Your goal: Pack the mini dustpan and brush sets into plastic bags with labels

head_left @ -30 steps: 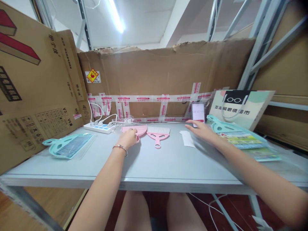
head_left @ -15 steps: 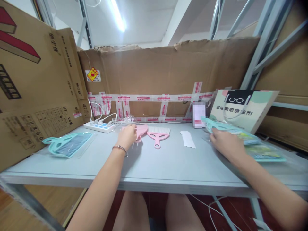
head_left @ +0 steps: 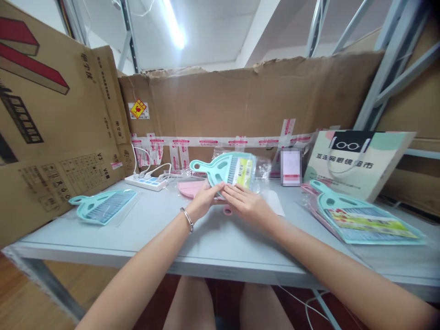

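My left hand (head_left: 203, 201) and my right hand (head_left: 243, 201) meet at the middle of the grey table (head_left: 220, 243). Together they hold up a teal dustpan-and-brush set in a clear plastic bag (head_left: 229, 169), tilted with its handle to the left. Both hands grip its lower edge with closed fingers. Behind the bag lies a pink dustpan (head_left: 189, 188), partly hidden. The pink brush is almost wholly covered by my hands.
A loose teal dustpan (head_left: 103, 206) lies at the left. A stack of bagged teal sets (head_left: 360, 220) sits at the right, before a printed paper bag (head_left: 357, 160). A white power strip (head_left: 146, 182), a phone (head_left: 290, 167), and cardboard walls (head_left: 240, 105) ring the table.
My right hand took a bagged teal set from the right stack and carried it to the middle. My left hand left the pink dustpan and joined it on the bag.
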`<state>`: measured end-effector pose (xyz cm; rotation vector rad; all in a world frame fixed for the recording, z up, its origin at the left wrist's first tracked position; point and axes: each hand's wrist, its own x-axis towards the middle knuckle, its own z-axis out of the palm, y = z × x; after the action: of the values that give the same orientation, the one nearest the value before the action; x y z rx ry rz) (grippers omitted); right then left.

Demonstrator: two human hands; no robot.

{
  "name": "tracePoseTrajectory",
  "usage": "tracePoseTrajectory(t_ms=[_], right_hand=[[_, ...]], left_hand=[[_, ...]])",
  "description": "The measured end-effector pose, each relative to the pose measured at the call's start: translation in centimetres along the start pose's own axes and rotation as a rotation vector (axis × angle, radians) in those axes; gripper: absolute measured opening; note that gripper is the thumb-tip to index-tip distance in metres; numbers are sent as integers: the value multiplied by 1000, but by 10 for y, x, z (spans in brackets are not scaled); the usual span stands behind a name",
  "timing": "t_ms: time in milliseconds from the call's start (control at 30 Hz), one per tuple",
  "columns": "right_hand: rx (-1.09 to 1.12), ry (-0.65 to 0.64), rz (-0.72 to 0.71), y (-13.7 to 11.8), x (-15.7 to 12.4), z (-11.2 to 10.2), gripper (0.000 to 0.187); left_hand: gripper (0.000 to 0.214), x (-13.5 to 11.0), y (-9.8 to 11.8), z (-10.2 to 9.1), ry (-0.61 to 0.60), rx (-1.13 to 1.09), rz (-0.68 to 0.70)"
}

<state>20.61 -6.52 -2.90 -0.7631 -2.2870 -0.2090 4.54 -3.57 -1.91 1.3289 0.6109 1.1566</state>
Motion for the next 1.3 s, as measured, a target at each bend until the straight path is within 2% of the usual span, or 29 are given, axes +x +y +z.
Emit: tracePoseTrajectory(t_ms=[67,100,167,200,233,300,400,533,667,833,900,967,1067,1167,1233,1300], right_hand=[[95,89,50,4,0,-4,37],[138,199,131,8,-1,-7,36],[228,474,384,17,-6,-12,29],[289,573,518,22,-8,-13,27],[371,618,635,27,-10,-12,25],[591,561,771,35,-12,-6,28],[915,419,819,36,-10,6,31],[1187,352,884,26,-7,12,27],[1247,315,936,24,-8,10,23],[1240,307,945,23,-7,7,23],[1261,289,951,21,-6,4,22],[1276,285,946,21,-5,1,21],[1260,306,920,28,-7,-4,21],[1232,291,888,35,-11,-8,25],[1222,234,877,37,-12,-8,30],[1226,145,866,36,-12,-7,35]], left_hand=[[33,4,-1,-11,146,7,-30],[34,6,-1,-16,203,8,-52],[33,10,0,-22,280,8,-93],[33,11,1,-23,303,15,-105],[34,12,1,-24,321,32,-110],[39,11,2,-23,346,78,-102],[45,9,1,-23,355,138,-94],[52,8,0,-22,386,239,-107],[56,8,2,-23,400,381,-50],[57,18,8,-36,629,483,34],[55,25,9,-42,667,472,59],[54,33,10,-46,650,454,57],[50,37,14,-54,538,366,-10],[48,33,28,-66,450,278,-76],[51,29,42,-72,403,348,-37],[51,26,53,-72,249,477,-37]])
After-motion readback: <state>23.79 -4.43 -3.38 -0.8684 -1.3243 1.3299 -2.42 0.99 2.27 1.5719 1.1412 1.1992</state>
